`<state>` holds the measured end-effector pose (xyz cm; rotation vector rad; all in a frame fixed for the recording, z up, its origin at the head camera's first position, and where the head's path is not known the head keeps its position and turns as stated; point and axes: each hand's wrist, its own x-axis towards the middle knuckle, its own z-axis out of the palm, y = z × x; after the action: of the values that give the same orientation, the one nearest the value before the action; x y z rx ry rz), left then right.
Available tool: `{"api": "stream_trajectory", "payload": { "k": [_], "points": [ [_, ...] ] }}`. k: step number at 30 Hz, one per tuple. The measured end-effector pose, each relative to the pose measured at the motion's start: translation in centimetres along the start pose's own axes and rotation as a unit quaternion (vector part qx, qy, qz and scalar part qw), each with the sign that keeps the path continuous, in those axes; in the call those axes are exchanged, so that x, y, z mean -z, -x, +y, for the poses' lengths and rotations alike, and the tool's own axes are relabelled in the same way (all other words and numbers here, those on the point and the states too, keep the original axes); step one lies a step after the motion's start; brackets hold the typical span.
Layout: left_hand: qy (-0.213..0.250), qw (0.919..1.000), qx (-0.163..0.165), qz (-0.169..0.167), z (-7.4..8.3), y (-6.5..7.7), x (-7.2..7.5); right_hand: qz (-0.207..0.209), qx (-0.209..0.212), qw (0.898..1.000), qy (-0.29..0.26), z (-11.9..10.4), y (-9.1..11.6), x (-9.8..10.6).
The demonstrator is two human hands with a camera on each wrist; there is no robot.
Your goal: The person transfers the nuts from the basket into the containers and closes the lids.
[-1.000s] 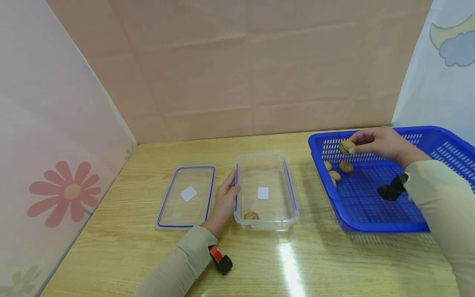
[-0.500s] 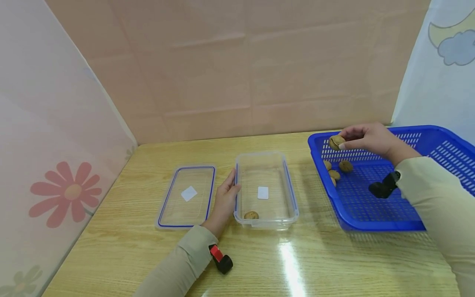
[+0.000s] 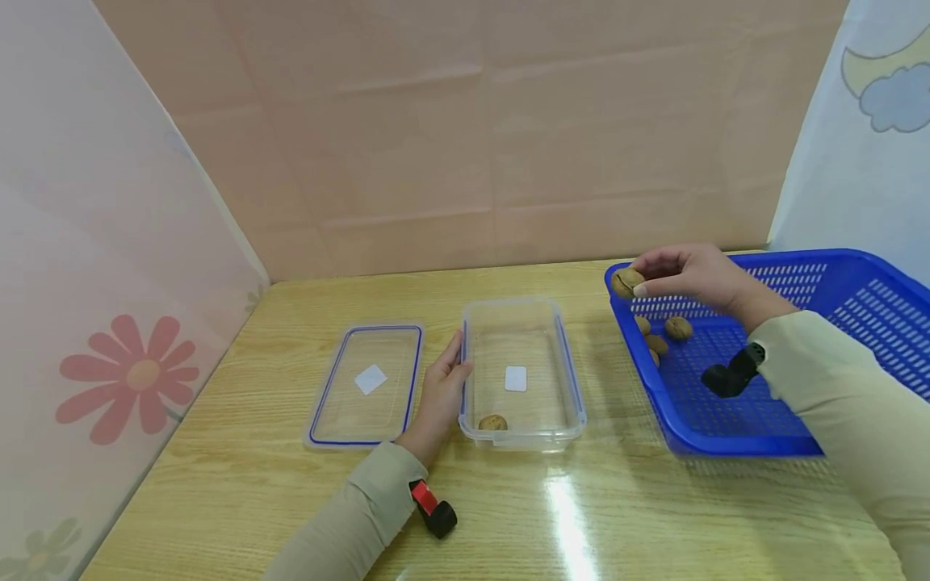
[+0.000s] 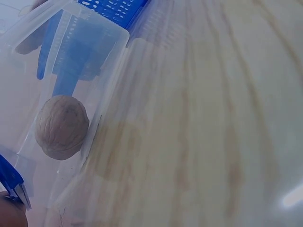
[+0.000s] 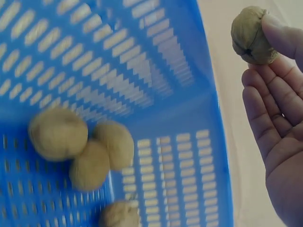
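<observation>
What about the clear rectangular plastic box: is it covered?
No, the clear blue-rimmed plastic lid lies on the wooden table, left of the box.

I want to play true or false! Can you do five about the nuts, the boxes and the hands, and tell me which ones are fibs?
1. The right hand is holding a walnut. True.
2. The left hand is touching the clear plastic container. True.
3. The container is closed. False: its lid lies on the table, left of it.
4. More walnuts lie in the blue plastic basket. True.
5. Three walnuts are inside the container. False: only one is.
</observation>
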<state>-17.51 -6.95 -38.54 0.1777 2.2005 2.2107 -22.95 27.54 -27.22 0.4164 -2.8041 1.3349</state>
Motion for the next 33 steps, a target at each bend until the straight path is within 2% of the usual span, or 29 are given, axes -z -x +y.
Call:
{"api": "stream_trajectory", "payload": {
  "k": [8, 20, 33],
  "points": [
    [-0.001, 1.0, -0.001, 0.002, 0.1, 0.2, -0.3, -0.027, 0.004, 0.999, -0.02, -2.0, -0.3, -1.3],
    [-0.003, 1.0, -0.005, 0.003, 0.0, 0.3, 0.0, -0.099, 0.047, 0.993, -0.051, -5.2, -0.7, -3.3],
    [-0.002, 0.9999, -0.013, 0.001, -0.1, 0.2, 0.1, -0.173, 0.107, 0.972, -0.115, -6.7, -1.5, -5.7]
  ]
}}
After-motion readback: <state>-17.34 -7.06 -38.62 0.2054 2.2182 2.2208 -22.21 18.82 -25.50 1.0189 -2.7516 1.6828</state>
